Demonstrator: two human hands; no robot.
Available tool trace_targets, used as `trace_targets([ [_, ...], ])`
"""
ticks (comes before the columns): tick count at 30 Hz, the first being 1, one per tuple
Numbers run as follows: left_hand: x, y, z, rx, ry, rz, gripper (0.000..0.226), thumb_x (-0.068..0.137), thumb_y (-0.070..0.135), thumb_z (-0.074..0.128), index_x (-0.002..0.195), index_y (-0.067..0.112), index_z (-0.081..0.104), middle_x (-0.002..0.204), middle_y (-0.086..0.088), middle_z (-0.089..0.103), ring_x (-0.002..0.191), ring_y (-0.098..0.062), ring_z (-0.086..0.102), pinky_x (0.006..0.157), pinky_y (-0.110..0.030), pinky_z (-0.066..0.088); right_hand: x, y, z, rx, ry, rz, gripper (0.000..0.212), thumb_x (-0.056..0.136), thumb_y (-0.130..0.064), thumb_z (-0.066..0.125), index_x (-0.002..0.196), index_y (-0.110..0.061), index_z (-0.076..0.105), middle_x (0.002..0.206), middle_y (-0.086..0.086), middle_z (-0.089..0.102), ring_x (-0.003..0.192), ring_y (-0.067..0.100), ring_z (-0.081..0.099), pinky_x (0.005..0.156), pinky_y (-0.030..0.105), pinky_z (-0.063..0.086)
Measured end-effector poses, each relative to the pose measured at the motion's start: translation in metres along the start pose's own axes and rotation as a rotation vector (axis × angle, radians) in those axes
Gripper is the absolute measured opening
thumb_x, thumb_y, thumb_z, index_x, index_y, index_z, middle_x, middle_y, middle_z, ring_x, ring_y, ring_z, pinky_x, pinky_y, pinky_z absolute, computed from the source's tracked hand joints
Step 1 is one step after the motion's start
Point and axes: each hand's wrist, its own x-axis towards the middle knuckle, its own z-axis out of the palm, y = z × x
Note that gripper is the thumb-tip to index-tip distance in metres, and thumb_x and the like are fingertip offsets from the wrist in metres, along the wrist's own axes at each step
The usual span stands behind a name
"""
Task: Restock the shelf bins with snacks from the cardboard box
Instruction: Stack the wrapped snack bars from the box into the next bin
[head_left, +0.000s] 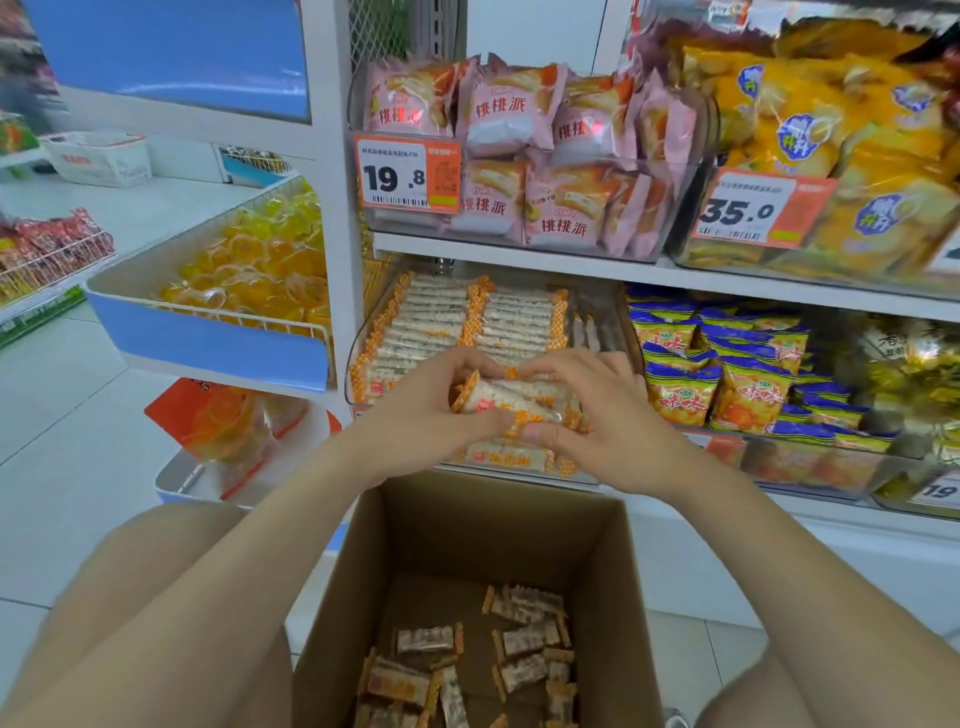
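Gripping a small bundle of snack bars (511, 402), left hand (426, 415) and right hand (602, 415) close together; light, crinkly, slippery wrappers seem best held mid-length.

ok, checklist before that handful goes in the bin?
1. Left hand and right hand both grip the bundle of orange-and-white wrapped snack bars: ok.
2. Bundle sits over the clear plastic shelf bin of matching bars: ok.
3. Room at the bin's right side: ok.
4. Bundle lined up with the bin's rows: cannot tell.
5. Brown cardboard box holds more bars: ok.
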Motion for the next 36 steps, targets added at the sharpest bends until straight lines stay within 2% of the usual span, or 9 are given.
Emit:
trace_targets([
  [2,0.005,-0.002,-0.006,0.027,0.004,0.012,0.036,0.091,0.041,0.078,0.123,0.038,0.060,0.095,0.022,0.055,0.078,0.011,0.054,0.071,-0.021,0.039,0.007,0.002,0.001,-0.051,-0.054,-0.027,0.052,0.099,-0.059,0.058,0.148,-0.050,0.041,0.150,-0.022,0.046,0.140,0.010,0.034,0.112,0.046,0.031],
  [6,0.021,-0.015,-0.011,0.165,0.135,0.016,0.053,0.095,0.053,0.069,0.141,0.033,0.051,0.132,0.018,0.053,0.119,0.000,0.052,0.098,-0.030,0.045,0.029,0.014,-0.003,-0.089,-0.073,0.032,0.052,0.104,-0.047,0.059,0.152,-0.034,0.045,0.149,-0.005,0.057,0.136,0.017,0.053,0.111,0.045,0.045],
  [8,0.029,-0.029,-0.011,0.468,0.246,0.001,0.058,0.101,0.047,0.055,0.152,0.024,0.041,0.152,0.002,0.042,0.142,-0.022,0.038,0.114,-0.043,0.034,0.039,0.019,0.000,-0.159,-0.059,0.109,0.052,0.103,-0.039,0.063,0.152,-0.030,0.047,0.145,0.002,0.058,0.132,0.024,0.055,0.108,0.046,0.048],
  [11,0.038,-0.051,-0.009,0.729,0.101,-0.135,0.069,0.103,0.037,0.042,0.165,0.030,0.011,0.174,-0.001,0.001,0.159,-0.038,-0.001,0.126,-0.057,0.006,0.047,0.013,0.023,-0.225,-0.046,0.172,0.053,0.102,-0.031,0.066,0.152,-0.028,0.050,0.146,0.008,0.048,0.134,0.031,0.051,0.111,0.050,0.047],
  [15,0.042,-0.069,-0.003,0.891,-0.038,-0.159,0.069,0.107,0.043,0.030,0.163,0.042,-0.010,0.174,0.002,-0.015,0.158,-0.043,-0.013,0.126,-0.061,-0.012,0.053,0.006,0.046,-0.348,0.083,0.295,0.052,0.103,-0.027,0.059,0.154,-0.033,0.048,0.163,0.020,0.028,0.156,0.046,0.013,0.125,0.060,0.018],
  [21,0.042,-0.070,-0.004,0.871,-0.027,-0.151,0.068,0.106,0.043,0.032,0.164,0.043,-0.003,0.174,0.004,-0.015,0.158,-0.041,-0.017,0.125,-0.059,-0.013,0.048,0.003,0.060,-0.299,-0.060,0.340,0.065,0.110,-0.027,0.042,0.167,-0.021,0.010,0.171,0.022,0.005,0.156,0.053,0.000,0.127,0.062,0.015],
  [29,0.044,-0.072,0.001,0.856,-0.004,-0.128,0.070,0.102,0.039,0.034,0.163,0.041,0.000,0.174,-0.002,-0.014,0.156,-0.037,-0.027,0.122,-0.060,-0.020,0.049,0.006,0.067,-0.289,-0.041,0.228,0.066,0.111,-0.021,0.043,0.168,-0.024,0.009,0.173,0.020,0.003,0.159,0.042,-0.010,0.130,0.055,0.004],
  [32,0.039,-0.070,0.001,0.869,0.047,-0.067,0.075,0.096,0.033,0.043,0.163,0.034,0.011,0.174,-0.009,-0.004,0.158,-0.039,-0.018,0.124,-0.061,-0.014,0.046,0.010,0.059,-0.300,-0.072,0.201,0.063,0.112,-0.032,0.040,0.168,-0.023,0.012,0.173,0.018,0.009,0.160,0.040,-0.002,0.130,0.057,0.008],
  [36,0.019,-0.062,0.000,0.760,0.333,0.148,0.054,0.080,0.028,0.048,0.133,0.019,0.053,0.138,-0.011,0.043,0.134,-0.039,0.037,0.110,-0.054,0.034,0.031,-0.004,0.036,-0.194,0.199,0.101,0.049,0.106,-0.029,0.049,0.154,-0.015,0.047,0.154,0.012,0.048,0.147,0.028,0.039,0.121,0.042,0.036],
])
